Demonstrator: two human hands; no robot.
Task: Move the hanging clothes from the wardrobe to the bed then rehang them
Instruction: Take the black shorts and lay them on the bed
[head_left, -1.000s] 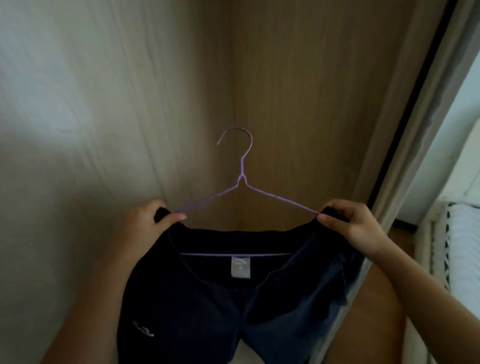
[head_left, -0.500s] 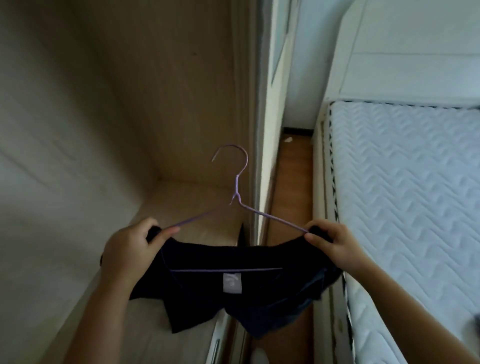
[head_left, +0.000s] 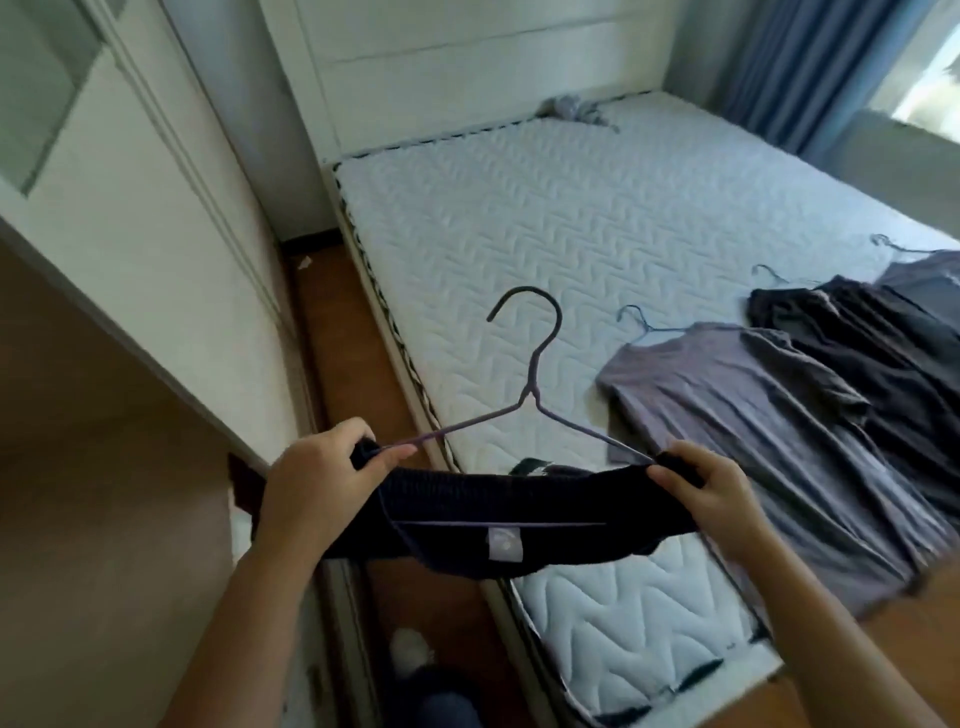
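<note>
I hold a dark navy garment (head_left: 498, 525) on a purple wire hanger (head_left: 532, 379) in front of me, over the near left edge of the bed (head_left: 519, 234). My left hand (head_left: 317, 483) grips the garment's left shoulder and the hanger's arm. My right hand (head_left: 701, 488) grips the right shoulder the same way. Three garments on hangers lie on the mattress at the right: a grey-purple one (head_left: 753, 415), a black one (head_left: 883, 353) and a grey one (head_left: 930, 275). The wardrobe (head_left: 130, 208) stands at my left.
A narrow strip of wooden floor (head_left: 337, 338) runs between wardrobe and bed. A crumpled grey cloth (head_left: 571, 109) lies by the white headboard (head_left: 467, 67). Blue curtains (head_left: 805, 62) hang at the far right. My feet (head_left: 415, 660) show below.
My view has swung from the inside of the wardrobe to the right onto the bed. Both hands keep the same grip on the dark garment and hanger, now carried over the mattress edge.
</note>
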